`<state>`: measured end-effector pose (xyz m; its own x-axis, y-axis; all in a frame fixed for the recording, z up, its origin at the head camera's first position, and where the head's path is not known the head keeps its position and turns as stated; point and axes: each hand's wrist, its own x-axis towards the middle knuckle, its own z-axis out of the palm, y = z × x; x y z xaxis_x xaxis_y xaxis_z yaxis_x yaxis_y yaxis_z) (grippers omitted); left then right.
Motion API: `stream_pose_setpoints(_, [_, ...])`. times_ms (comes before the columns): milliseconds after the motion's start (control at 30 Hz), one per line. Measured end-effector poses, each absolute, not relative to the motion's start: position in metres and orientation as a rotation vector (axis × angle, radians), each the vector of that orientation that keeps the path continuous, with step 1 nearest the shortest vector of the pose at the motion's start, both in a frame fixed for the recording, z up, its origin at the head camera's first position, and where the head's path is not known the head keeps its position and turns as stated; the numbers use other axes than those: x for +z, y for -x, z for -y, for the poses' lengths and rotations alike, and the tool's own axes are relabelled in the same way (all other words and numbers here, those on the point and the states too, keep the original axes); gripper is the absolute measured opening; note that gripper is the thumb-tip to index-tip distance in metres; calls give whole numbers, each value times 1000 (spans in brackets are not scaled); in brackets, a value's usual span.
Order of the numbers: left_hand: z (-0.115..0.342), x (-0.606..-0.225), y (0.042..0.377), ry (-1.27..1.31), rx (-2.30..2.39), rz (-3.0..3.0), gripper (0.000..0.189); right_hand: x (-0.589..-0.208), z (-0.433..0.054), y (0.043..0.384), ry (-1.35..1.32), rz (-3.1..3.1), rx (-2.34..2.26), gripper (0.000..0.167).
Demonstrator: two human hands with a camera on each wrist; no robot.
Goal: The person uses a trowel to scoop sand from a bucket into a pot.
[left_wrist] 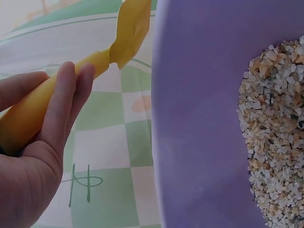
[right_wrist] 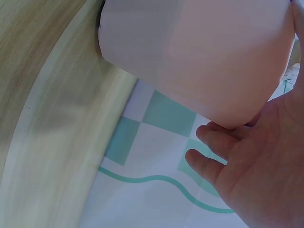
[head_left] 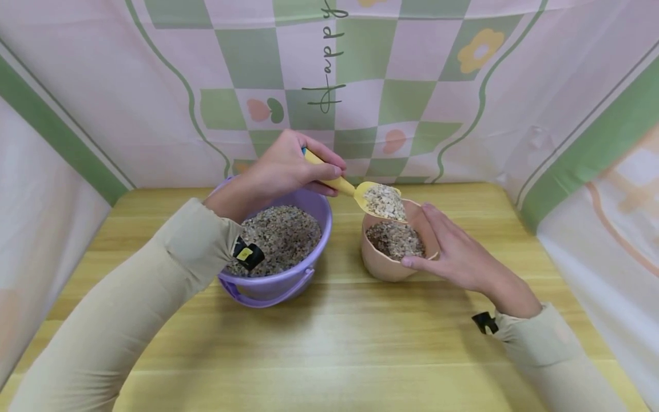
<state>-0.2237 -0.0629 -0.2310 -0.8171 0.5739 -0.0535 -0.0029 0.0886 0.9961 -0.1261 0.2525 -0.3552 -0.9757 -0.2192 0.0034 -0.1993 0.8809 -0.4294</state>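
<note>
My left hand point(head_left: 293, 163) grips the handle of a yellow scoop point(head_left: 337, 183), which reaches to the right with a heap of pale gravel point(head_left: 385, 201) in its blade. The blade is over the back left rim of a peach-coloured pot point(head_left: 383, 268), which holds darker gravel point(head_left: 393, 240). At the pot's right side, my right hand point(head_left: 458, 252) holds the rim, thumb at the front and fingers toward the back. In the right wrist view the pot's outer wall point(right_wrist: 190, 57) fills the top. Under my left forearm stands a purple bucket point(head_left: 278, 290) with much gravel point(head_left: 285, 229) inside.
Both containers stand on a light wooden table point(head_left: 329, 355). The bucket's purple handle point(head_left: 273, 302) hangs down at its front. Behind the table rises a green and white checked cloth point(head_left: 360, 57), with further cloth at both sides.
</note>
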Motion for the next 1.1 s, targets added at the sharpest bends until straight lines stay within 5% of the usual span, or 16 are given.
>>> stream_pose_setpoints(1100, [45, -227, 220, -678, 1623, -2094, 11, -358, -253, 128, 314, -2995, -664, 113])
